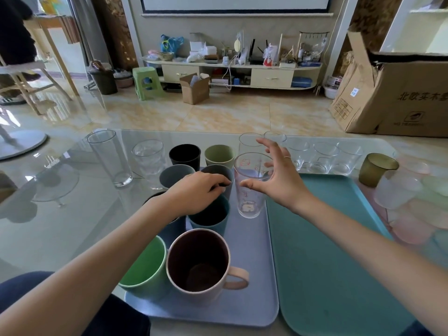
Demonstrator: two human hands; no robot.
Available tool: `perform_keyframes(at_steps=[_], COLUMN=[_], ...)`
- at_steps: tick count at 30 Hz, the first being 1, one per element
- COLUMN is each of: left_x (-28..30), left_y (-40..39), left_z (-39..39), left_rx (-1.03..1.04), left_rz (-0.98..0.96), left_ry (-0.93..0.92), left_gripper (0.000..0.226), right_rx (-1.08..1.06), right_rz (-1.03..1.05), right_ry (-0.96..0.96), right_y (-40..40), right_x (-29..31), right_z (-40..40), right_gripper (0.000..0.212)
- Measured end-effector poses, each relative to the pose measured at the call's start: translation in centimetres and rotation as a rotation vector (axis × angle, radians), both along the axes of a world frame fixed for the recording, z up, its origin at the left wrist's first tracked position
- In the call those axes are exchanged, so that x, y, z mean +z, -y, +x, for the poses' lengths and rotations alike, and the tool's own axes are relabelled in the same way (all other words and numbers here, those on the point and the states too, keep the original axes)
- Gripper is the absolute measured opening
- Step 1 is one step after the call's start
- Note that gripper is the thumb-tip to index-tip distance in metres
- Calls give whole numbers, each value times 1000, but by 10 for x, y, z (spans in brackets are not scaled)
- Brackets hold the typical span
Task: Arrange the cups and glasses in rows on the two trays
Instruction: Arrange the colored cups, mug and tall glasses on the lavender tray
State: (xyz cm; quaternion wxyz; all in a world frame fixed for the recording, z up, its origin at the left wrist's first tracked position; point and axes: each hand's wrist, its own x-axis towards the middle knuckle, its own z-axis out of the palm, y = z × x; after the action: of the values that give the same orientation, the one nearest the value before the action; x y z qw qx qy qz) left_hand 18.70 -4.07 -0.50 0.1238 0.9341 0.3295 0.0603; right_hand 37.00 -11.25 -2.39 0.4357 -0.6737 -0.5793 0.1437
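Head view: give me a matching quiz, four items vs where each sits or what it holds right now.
Things:
1. pink mug
2. printed glass
3. olive cup
4. teal tray

Places or states:
A. on the table, right of the trays
B. nothing on it
C. near end of the blue tray
D. on the blue tray, by the open right hand

Pairs: 1-C, 2-D, 3-A, 4-B

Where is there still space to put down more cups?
The teal tray is bare across its whole surface. The blue tray has an open strip along its right side, between the pink mug and the teal tray. Its left side is crowded with cups, and the printed glass stands near its far right.
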Motion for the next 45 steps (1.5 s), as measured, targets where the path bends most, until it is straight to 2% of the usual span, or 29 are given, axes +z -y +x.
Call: perform_keyframes(at_steps=[8, 16, 19, 24, 27, 31, 34, 36, 38, 40, 42, 45], left_x=[-1, -10, -9, 15, 29, 34, 36, 34, 25, 13, 6, 0], left_y=[3, -6, -10, -15, -41, -90, -123, -138, -148, -154, -162, -175], left_z=[-2, -3, -11, -31, -51, -93, -130, -148, -156, -159, -160, -159], left_rx=[-1, -27, -21, 6, 130, 468, 713, 800, 811, 791, 790, 784], left_rz=[-39, -99, -116, -125, -40, 107, 186, 205, 195, 137, 53, -74], left_ry=[17, 82, 113, 182, 272, 340, 349, 286, 207, 206, 276, 396], left_gripper=[35, 35, 35, 35, 33, 35, 32, 32, 49, 78, 100, 111], right_rx=[-17, 12, 35, 68, 145, 255, 349, 394, 403, 393, 378, 377], right_rz=[-35, -99, -100, -22, 24, 22, -41, -128, -227, -327, -415, -508], right_ry=[-44, 0, 79, 370, 391, 395, 454, 514, 610, 684, 714, 677], right_y=[1, 4, 8, 13, 9, -32, -86, -125, -161, -189, -208, -219], right_x=[-4, -3, 2, 16, 30, 49, 59, 59, 54, 47, 38, 24], right_z=[2, 2, -2, -15, -31, -63, -94, -114, -132, -146, -156, -164], right_gripper=[97, 94, 94, 80, 72, 68, 71, 80, 92, 102, 109, 110])
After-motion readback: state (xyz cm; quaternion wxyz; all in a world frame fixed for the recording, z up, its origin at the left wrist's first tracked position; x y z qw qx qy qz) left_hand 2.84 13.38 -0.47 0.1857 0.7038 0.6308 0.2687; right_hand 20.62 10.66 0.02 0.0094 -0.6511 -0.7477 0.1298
